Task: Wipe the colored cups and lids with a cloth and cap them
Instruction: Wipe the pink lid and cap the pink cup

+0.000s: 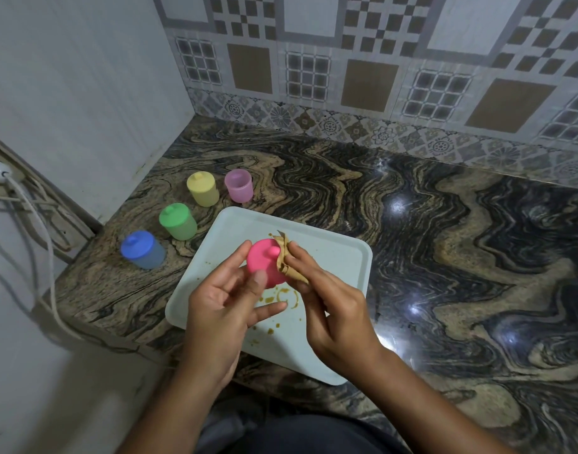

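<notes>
Two grips: left hand (222, 309) pinches pink lid (263, 261), right hand (330, 309) pinches cloth (286, 261) hiding rim.

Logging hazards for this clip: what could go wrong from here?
The cloth in the right hand looks brown, possibly soiled, so it may smear the pink lid. The left hand holds that lid by fingertips above brown spills on the tray; a slip would soil it.

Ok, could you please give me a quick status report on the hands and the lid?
Left hand holds pink lid. Right hand pinches cloth against its rim. Pink cup uncapped at back. Nothing blocking.
</notes>
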`<state>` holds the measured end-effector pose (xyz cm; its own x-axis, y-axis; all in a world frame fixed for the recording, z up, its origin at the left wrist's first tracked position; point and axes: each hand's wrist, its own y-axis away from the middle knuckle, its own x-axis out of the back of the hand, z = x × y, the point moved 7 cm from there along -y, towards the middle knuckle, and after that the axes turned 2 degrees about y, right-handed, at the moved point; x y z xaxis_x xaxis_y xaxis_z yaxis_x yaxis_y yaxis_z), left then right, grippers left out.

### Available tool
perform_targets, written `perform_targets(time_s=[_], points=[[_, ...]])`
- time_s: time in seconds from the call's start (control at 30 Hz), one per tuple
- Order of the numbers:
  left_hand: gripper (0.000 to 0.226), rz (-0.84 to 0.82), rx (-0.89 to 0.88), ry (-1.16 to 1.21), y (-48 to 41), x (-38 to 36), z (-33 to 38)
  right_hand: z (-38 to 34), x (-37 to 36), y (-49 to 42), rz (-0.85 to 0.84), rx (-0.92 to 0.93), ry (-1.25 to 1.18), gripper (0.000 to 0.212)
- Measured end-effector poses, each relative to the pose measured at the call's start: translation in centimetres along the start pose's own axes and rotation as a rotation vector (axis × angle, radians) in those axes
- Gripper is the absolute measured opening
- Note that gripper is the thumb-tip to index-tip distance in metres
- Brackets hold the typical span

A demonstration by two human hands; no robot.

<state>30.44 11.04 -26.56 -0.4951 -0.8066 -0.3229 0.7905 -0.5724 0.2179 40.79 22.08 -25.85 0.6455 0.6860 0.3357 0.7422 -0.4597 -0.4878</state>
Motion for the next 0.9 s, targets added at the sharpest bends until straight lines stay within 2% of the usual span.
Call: perform_targets(time_s=[0.1,0.23,0.37,0.5,0.7,0.8,0.9], points=[[0.061,0.008,-0.014,0.003,0.1,-0.3,0.0,0.1,0.4,-0.3,0.036,-0.016,0.005,0.039],[0.057,0.077,0.0,0.034,-0.4,0.6,0.0,0.1,2.0,-0.6,0.151,-0.008,0.034,0.038],[0.049,0.069,0.008,0.036,-0.4,0.7,0.0,-1.2,1.3,0.2,0.067,0.085,0.133,0.039],[0.048,-0.027,0.04,0.04,-0.1,0.1,-0.1,-1.5,-0.1,0.8,-0.04,0.143,0.173,0.037],[0.049,-0.16,0.102,-0.011,0.3,-0.2,-0.2,-0.4,1.8,-1.5,0.005,0.131,0.218,0.042],[0.05,-0.151,0.091,-0.006,0.1,0.0,0.1,0.4,2.8,-2.2,0.046,0.087,0.21,0.035],[0.051,-0.111,0.083,0.026,-0.3,0.3,0.4,0.4,3.1,-1.7,0.102,0.008,0.059,0.034]])
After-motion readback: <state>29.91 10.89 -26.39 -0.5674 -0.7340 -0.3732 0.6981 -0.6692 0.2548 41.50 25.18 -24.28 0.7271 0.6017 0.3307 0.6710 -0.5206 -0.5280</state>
